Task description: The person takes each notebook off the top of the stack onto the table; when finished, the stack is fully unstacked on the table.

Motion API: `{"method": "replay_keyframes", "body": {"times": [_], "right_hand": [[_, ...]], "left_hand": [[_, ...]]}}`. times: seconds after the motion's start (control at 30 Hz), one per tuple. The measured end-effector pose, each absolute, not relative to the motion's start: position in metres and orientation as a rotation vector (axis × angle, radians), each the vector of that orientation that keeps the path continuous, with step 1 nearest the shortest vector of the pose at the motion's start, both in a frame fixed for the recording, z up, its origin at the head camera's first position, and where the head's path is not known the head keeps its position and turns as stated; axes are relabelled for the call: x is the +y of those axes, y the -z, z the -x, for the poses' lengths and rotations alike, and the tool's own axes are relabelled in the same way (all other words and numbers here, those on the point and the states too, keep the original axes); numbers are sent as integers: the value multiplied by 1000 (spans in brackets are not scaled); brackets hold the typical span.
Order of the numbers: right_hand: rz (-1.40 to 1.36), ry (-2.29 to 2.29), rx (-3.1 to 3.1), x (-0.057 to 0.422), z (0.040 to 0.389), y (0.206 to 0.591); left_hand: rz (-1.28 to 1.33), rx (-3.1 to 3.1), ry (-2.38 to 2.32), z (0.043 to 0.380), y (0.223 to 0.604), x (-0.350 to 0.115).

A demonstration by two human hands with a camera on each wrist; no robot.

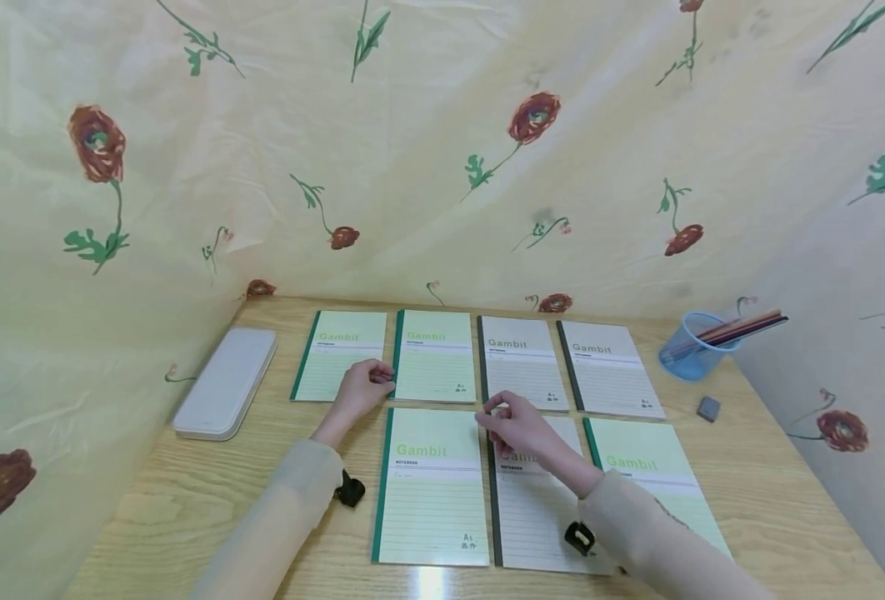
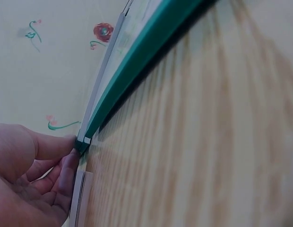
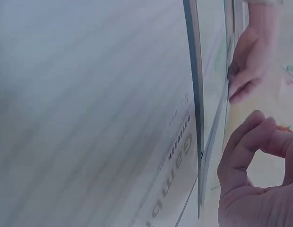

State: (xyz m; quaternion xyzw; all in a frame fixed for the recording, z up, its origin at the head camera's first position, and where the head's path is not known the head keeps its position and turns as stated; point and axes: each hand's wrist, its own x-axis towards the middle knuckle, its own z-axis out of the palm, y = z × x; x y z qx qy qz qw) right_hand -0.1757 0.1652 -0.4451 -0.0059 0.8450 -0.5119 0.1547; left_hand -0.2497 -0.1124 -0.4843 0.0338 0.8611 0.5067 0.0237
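My left hand (image 1: 367, 385) is at the lower left corner of a green-spined notebook (image 1: 437, 354) in the back row. Thumb and fingers (image 2: 56, 145) pinch that green corner in the left wrist view. Over the top of the dark-spined front notebook (image 1: 536, 508) hovers my right hand (image 1: 517, 427), its fingertips close to the upper right corner of the green-spined front notebook (image 1: 435, 492). Loosely curled, its fingers (image 3: 241, 156) form a ring with the thumb, nothing between them. The right forearm partly covers the dark-spined notebook.
Another green-spined notebook (image 1: 341, 342) and two dark-spined ones (image 1: 525, 354) lie in the back row. At front right is a further green-spined notebook (image 1: 660, 475). A white case (image 1: 227, 379) lies left; a blue pencil cup (image 1: 690, 354) and a grey eraser (image 1: 708, 408) are right.
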Motion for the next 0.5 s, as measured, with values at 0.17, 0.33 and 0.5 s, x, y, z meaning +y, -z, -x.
{"method": "replay_keyframes", "body": {"times": [0.17,0.33,0.5], "right_hand": [[-46,1439,2473,161,199,447],[-43,1376,2531,159,216,445],[-47,1306,2574,155,232,446]], "left_hand": [[-105,2668,-1561,249,482,-111],[-100,2673,-1542,248,480,-110],[-100,2682,-1526,249,479,-110]]}}
